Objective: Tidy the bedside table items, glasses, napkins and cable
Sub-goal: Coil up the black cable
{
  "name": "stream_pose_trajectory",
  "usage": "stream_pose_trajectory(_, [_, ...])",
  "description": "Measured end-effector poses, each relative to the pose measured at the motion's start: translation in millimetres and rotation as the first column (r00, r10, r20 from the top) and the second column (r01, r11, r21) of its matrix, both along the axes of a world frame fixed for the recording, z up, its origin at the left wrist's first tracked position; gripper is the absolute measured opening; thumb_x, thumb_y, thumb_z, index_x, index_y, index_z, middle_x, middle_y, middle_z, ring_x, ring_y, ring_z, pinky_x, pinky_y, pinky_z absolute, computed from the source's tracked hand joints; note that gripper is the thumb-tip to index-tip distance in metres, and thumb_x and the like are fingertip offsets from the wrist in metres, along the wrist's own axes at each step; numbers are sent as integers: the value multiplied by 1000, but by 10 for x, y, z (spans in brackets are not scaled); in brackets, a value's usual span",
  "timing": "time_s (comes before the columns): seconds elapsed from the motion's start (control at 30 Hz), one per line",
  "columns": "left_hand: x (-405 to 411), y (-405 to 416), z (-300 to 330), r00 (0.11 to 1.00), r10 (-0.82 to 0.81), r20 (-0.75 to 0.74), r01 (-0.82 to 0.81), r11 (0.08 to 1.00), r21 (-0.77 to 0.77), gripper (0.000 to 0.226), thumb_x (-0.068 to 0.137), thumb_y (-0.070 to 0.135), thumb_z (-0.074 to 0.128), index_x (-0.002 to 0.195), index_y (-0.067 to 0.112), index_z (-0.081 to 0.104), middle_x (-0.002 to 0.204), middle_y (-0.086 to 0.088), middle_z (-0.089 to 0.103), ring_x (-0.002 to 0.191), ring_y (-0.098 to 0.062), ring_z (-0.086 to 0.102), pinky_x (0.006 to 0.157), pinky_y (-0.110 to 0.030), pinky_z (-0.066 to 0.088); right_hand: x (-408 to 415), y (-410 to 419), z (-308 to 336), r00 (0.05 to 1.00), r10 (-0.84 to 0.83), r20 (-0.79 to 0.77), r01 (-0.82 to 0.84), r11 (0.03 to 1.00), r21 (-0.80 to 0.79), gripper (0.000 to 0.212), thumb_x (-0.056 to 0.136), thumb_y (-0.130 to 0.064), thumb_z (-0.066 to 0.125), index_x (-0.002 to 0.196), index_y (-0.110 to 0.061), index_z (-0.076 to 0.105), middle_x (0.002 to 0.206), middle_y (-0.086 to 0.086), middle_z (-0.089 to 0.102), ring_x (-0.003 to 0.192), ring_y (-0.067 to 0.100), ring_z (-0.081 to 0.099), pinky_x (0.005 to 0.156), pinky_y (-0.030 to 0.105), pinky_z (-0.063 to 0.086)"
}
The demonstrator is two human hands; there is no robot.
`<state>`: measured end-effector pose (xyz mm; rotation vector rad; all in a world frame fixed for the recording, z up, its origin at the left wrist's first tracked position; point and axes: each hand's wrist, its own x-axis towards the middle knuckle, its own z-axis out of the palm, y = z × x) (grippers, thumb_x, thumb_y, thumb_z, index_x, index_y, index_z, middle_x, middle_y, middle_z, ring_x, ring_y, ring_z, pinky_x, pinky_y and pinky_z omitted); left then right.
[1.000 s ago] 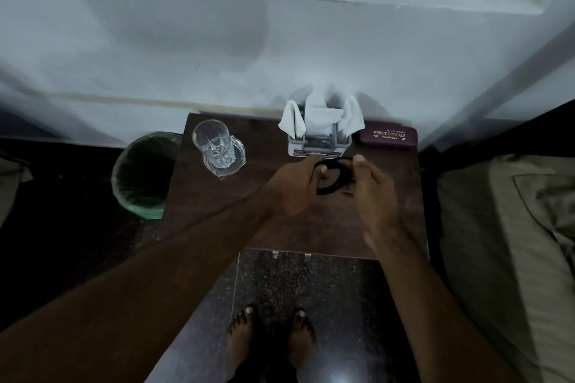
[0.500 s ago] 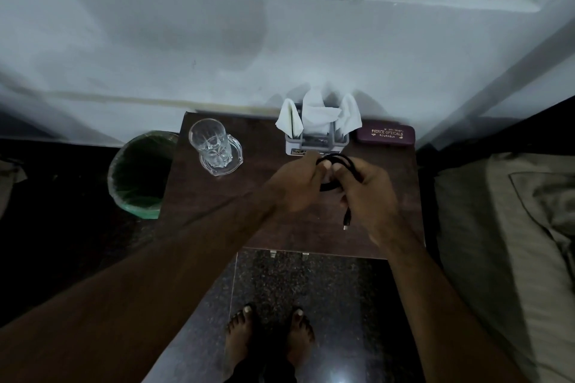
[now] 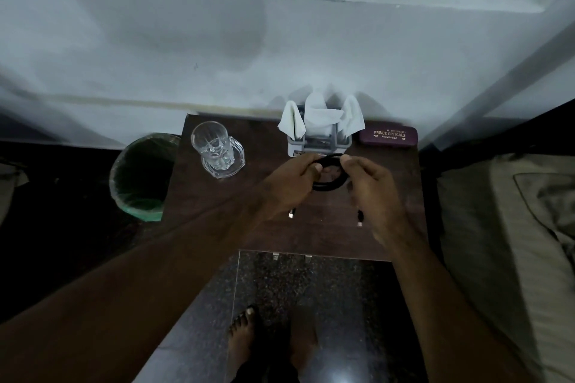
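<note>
A: Both hands are on the cable now, coiling it into a small black loop over the bedside table. The left hand pinches the loop's near side between thumb and fingers; the right hand nips its far side with thumb and forefinger.

B: Two plug ends dangle below the fingers, so I'd say the next move is tucking them in and setting the coil down by the napkin holder, just beyond the fingertips.

A: Half a second back, only one end hung loose and the hands sat closer together.
</note>
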<state>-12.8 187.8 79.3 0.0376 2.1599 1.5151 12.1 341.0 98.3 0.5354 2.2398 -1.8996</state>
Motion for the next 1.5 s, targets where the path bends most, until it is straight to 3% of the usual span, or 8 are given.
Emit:
stream_pose_trajectory(0.1, [-20, -30, -59, 985, -72, -154, 47, 986, -160, 28, 103, 18, 40, 122, 10, 60, 116, -7, 65, 106, -21, 60, 91, -33, 45, -53, 74, -66, 991, 7, -131, 31, 958, 286, 18, 94, -27, 61, 94, -19, 77, 79, -8, 75, 71, -3, 64, 69, 20, 51])
stream_pose_trajectory(0.33, [-83, 79, 4, 968, -75, -238, 24, 978, -209, 24, 104, 16, 38, 109, 0, 55, 102, -12, 63, 91, -25, 57, 74, -29, 38, -42, -31, -16, 989, -149, 15, 149, 989, -23, 25, 100, -28, 52, 97, -18, 75, 69, 0, 67, 51, 6, 50, 45, 20, 39])
stream_pose_trajectory(0.63, [-68, 67, 115, 965, -134, -224, 88, 975, -202, 21, 104, 15, 38, 109, -4, 46, 84, -13, 53, 56, -15, 46, 46, -20, 36, -111, 28, -86, 979, 200, -51, -181, 951, 252, 19, 94, -19, 56, 106, -23, 70, 96, -9, 74, 91, 4, 67, 80, 28, 52])
stream_pose_trajectory(0.8, [-33, -39, 10, 936, -337, -101, 283, 892, -353, 20, 104, 24, 36, 107, 6, 46, 102, -19, 63, 88, -33, 61, 69, -30, 36, -78, -46, -112, 978, 206, 33, -207, 934, 291, 20, 101, -22, 47, 103, -15, 66, 87, -3, 69, 73, 5, 58, 70, 26, 41])
stream_pose_trajectory(1.13, [44, -74, -58, 942, -244, -229, 135, 904, -405, 35, 106, 35, 32, 99, 11, 56, 85, -1, 59, 81, -27, 59, 67, -30, 34, -141, 37, 67, 990, 103, 101, -100, 994, -35, 20, 99, -27, 53, 92, -15, 68, 59, -11, 57, 46, -3, 47, 47, 12, 36])
stream_pose_trajectory(1.27, [48, -144, -99, 903, -321, -285, 160, 868, -469, 36, 105, 33, 33, 96, 6, 54, 80, -10, 63, 75, -35, 60, 67, -37, 42, -228, 309, 73, 934, 229, 274, -311, 899, 308, 18, 95, -31, 56, 83, -21, 67, 65, -6, 58, 59, 11, 53, 60, 29, 44])
stream_pose_trajectory(1.37, [21, -183, -107, 871, -370, -323, 163, 839, -519, 34, 104, 37, 32, 97, 10, 52, 80, -12, 66, 69, -35, 59, 66, -42, 46, -247, 366, 213, 784, 413, 463, -534, 828, 167, 19, 95, -26, 58, 88, -12, 70, 71, 3, 58, 65, 16, 57, 68, 32, 48])
stream_pose_trajectory(1.5, [39, -222, -79, 832, -489, -264, 242, 747, -619, 29, 103, 41, 30, 89, 18, 39, 67, -1, 50, 58, -23, 46, 60, -37, 36, -348, 390, 395, 847, 331, 415, -394, 916, 73, 32, 81, -36, 72, 99, -10, 77, 63, -13, 59, 61, 5, 48, 58, 23, 32])
